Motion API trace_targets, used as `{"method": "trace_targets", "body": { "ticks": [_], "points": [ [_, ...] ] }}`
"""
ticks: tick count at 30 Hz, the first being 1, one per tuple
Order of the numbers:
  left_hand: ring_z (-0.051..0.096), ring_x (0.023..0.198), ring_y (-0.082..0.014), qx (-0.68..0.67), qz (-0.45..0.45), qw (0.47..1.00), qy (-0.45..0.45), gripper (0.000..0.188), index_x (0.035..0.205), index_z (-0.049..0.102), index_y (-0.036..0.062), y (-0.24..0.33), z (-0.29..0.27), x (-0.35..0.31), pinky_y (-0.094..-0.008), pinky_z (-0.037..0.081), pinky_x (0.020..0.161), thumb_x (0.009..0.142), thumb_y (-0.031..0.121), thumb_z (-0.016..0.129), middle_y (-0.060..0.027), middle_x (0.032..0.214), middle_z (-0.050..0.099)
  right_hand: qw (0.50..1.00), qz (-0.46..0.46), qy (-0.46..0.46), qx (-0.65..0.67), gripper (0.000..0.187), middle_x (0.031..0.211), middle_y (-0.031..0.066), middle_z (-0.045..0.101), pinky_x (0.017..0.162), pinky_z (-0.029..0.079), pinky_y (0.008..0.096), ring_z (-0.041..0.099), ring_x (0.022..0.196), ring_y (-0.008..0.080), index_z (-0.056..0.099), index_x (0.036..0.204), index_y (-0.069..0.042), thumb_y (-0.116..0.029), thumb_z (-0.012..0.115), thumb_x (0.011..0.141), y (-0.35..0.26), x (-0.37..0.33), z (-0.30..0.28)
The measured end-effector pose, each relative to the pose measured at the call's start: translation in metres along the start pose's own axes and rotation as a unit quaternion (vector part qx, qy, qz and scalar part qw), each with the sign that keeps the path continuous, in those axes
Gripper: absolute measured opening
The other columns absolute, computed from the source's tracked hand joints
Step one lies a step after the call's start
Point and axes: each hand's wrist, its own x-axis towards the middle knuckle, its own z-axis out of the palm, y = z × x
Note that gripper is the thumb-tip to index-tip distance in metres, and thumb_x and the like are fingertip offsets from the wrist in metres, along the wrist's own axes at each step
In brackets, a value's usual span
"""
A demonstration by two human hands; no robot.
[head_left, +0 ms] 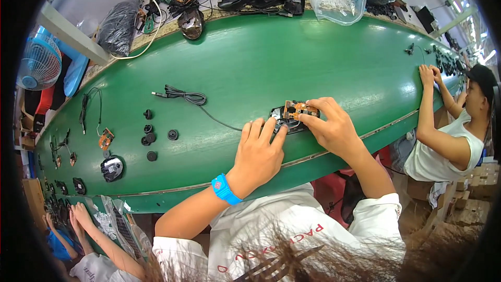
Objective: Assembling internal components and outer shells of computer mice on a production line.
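Right grip: the right hand [336, 133] pinches the orange board [297, 109] at its right end, thumb at the near edge, fingers at the far edge.
Left grip: the left hand [258, 151] lies palm down, its fingertips at the left end of the base [296, 127]; whether they press together on it cannot be told.
Board: over the black base, close to the near edge of the tabletop [250, 57]; whether it is fully seated is hidden by the fingers.
Cable: the black cable [187, 96] runs from beneath the left fingers to a tied coil, with its plug at the far left end.
Wristband: blue [226, 189], on the left wrist.
Wheels: small black wheels [173, 134], left of the left hand, some grouped and others apart.
Second board: orange-brown [106, 139], farther left, joined to a cable of its own.
Shell: rounded, black [111, 169], just nearer the person than the second board.
Far edge: a clear bag [342, 2] at centre right; a dark bag [119, 27] at left.
Fan: blue [39, 65], beyond the tabletop's left side.
Co-worker: a person in white [443, 149] at right, both hands on the tabletop.
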Motion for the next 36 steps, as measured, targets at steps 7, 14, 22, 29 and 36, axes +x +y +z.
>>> {"method": "trace_targets", "body": {
  "ticks": [7, 14, 22, 29, 36],
  "points": [
    [0.050, 0.126, -0.0394, 0.017, 0.002, 1.000, -0.022, 0.052, 0.131, 0.066, 0.0078, 0.000, -0.001, -0.002, -0.0570, 0.038, 0.110, 0.079, 0.013, 0.069, -0.0164, 0.133, 0.056, 0.997, -0.054, -0.014, 0.055, 0.038, 0.118, 0.0140, 0.066, 0.081, 0.059, 0.0421, 0.066, 0.104, 0.0340, 0.075, 0.110, -0.013, 0.001, 0.076, 0.075, 0.010, -0.003, 0.001],
    [0.049, 0.127, -0.0396, 0.019, 0.004, 0.999, -0.036, 0.049, 0.128, 0.066, 0.0097, -0.001, -0.001, -0.002, -0.0580, 0.038, 0.111, 0.079, 0.012, 0.069, -0.0162, 0.136, 0.053, 0.991, -0.092, -0.084, 0.058, 0.043, 0.120, 0.0136, 0.065, 0.081, 0.060, 0.0410, 0.065, 0.106, 0.0329, 0.074, 0.112, -0.013, 0.003, 0.073, 0.072, 0.019, 0.009, -0.003],
    [0.048, 0.128, -0.0400, 0.011, 0.007, 0.999, -0.035, 0.050, 0.128, 0.066, 0.0093, -0.002, 0.002, -0.001, -0.0582, 0.038, 0.111, 0.078, 0.011, 0.069, -0.0164, 0.138, 0.052, 0.984, -0.113, -0.137, 0.025, 0.044, 0.123, 0.0141, 0.064, 0.082, 0.061, 0.0398, 0.064, 0.108, 0.0313, 0.073, 0.113, -0.013, 0.001, 0.073, 0.071, 0.019, 0.016, -0.010],
    [0.046, 0.128, -0.0432, -0.040, 0.003, 0.999, -0.028, 0.054, 0.130, 0.064, 0.0083, -0.001, 0.004, -0.002, -0.0622, 0.037, 0.111, 0.076, 0.004, 0.067, -0.0205, 0.139, 0.048, 0.982, -0.119, -0.150, -0.007, 0.044, 0.124, 0.0153, 0.063, 0.083, 0.061, 0.0406, 0.064, 0.108, 0.0313, 0.072, 0.115, -0.013, 0.000, 0.072, 0.073, 0.017, 0.014, -0.012],
    [0.044, 0.132, -0.0456, -0.071, 0.012, 0.997, -0.040, 0.059, 0.132, 0.064, 0.0081, -0.005, 0.005, -0.002, -0.0656, 0.035, 0.112, 0.074, 0.003, 0.067, -0.0233, 0.142, 0.046, 0.979, -0.137, -0.151, -0.019, 0.040, 0.125, 0.0157, 0.062, 0.084, 0.061, 0.0407, 0.064, 0.108, 0.0313, 0.072, 0.115, -0.011, -0.002, 0.071, 0.076, 0.019, 0.014, -0.014]
  ]
}}
